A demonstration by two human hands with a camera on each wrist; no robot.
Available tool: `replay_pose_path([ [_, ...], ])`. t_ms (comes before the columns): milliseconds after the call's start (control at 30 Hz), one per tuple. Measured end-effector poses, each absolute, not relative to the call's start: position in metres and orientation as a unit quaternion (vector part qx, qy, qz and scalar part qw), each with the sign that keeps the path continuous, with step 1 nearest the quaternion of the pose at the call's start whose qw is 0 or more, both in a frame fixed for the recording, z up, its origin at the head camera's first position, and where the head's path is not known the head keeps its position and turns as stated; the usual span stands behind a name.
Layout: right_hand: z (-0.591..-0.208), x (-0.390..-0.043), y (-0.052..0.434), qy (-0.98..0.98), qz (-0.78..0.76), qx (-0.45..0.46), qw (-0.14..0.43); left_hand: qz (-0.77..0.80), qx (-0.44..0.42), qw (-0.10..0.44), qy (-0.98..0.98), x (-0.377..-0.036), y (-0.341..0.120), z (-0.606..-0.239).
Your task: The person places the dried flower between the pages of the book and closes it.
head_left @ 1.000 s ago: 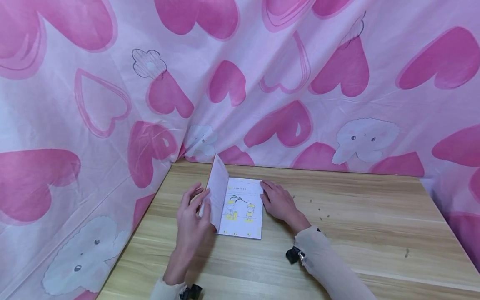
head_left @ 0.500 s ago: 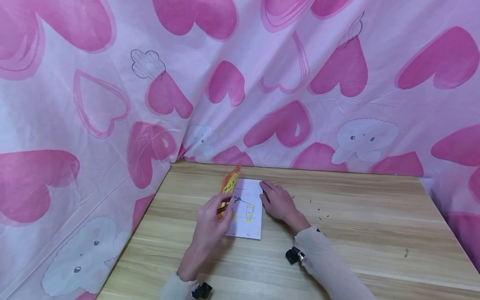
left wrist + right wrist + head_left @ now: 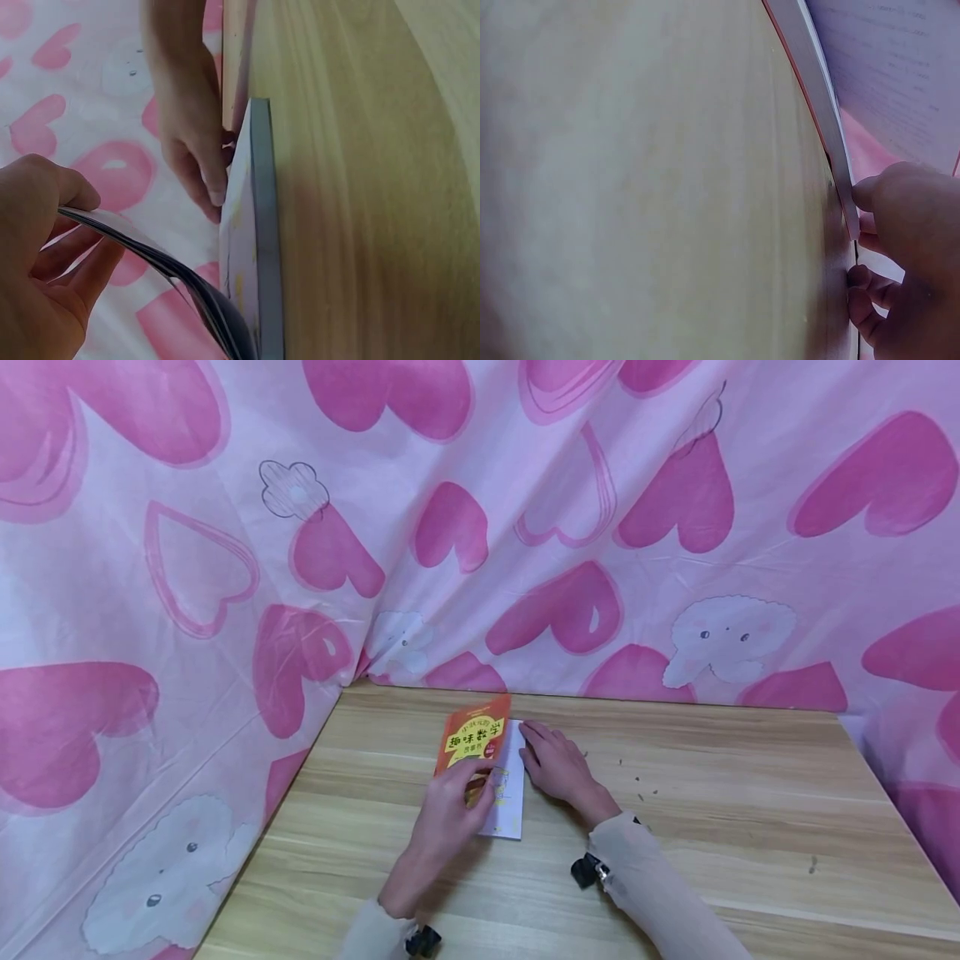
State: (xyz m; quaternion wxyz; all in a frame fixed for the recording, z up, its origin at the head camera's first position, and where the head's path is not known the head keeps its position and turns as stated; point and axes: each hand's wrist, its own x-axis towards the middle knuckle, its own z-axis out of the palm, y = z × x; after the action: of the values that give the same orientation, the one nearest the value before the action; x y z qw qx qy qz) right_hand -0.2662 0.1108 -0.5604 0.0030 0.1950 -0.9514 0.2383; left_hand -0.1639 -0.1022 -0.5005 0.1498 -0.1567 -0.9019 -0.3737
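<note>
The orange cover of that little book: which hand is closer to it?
Left. The left hand grips the orange cover, which arches above the pages. The right hand rests at the right edge of the book on the table, apart from the cover.

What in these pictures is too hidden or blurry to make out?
- Booklet inner page: head view, mostly covered by the orange cover and the left hand.
- Cover lettering: head view, too small to read.
- Right hand fingertips: right wrist view, blurred and cut off by the edge.

Bright, even light with soft shadows; both wrist views blurred up close.
</note>
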Motion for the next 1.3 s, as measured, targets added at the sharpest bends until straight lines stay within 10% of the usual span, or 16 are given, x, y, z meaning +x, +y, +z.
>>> replay_pose_path([
  [1300, -0.569, -0.266, 0.124, -0.922, 0.338, 0.187, 0.017, -0.292, -0.173, 0.055, -0.939, -0.169, -0.072, -0.538],
])
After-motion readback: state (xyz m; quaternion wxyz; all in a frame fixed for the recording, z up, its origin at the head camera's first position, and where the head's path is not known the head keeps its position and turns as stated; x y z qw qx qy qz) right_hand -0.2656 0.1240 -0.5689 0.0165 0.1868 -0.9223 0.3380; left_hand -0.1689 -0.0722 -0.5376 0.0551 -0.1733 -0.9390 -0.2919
